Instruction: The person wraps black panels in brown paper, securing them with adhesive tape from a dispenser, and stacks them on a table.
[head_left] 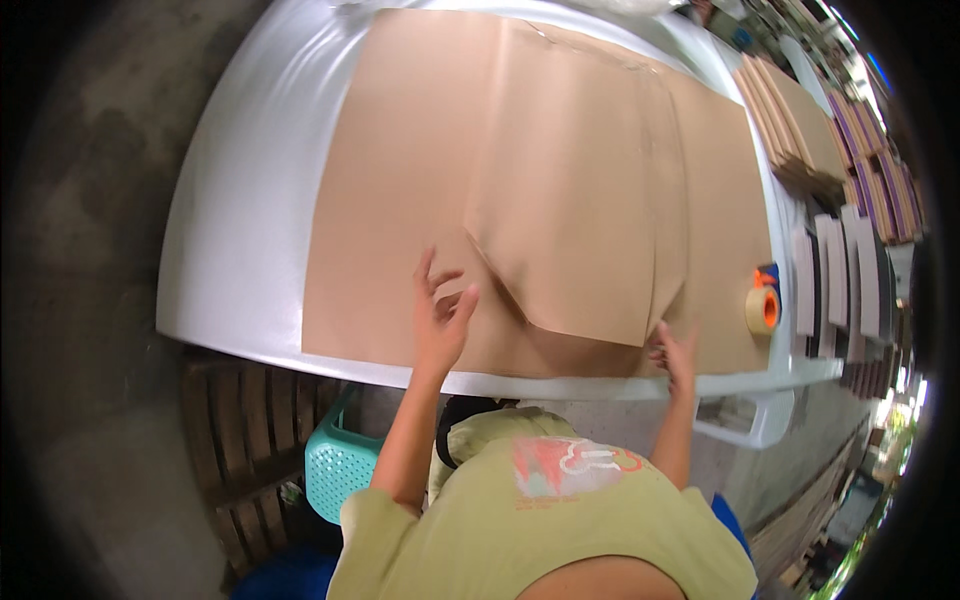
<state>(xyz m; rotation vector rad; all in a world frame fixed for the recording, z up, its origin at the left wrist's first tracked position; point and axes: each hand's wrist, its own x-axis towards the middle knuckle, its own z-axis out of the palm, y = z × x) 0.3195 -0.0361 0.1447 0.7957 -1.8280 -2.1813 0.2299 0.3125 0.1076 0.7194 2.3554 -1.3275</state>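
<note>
A large brown paper sheet (390,190) lies across the white-covered table in front of me. Its middle panel (580,210) is creased lengthwise, and the near end lifts off the layer under it, leaving a shadowed gap. My left hand (442,315) hovers over the near left part of the sheet, fingers spread and curved, holding nothing. Beside the panel's near right corner is my right hand (676,358), its fingers apart and slightly blurred. Whether its fingertips touch the paper there I cannot tell.
A tape roll (762,310) with an orange core sits at the sheet's right edge. Further right are stacked brown boards (795,115) and grey-white strips (845,280). Below the table's near edge stand a green stool (338,470), a white stool (750,418) and a wooden pallet (240,410).
</note>
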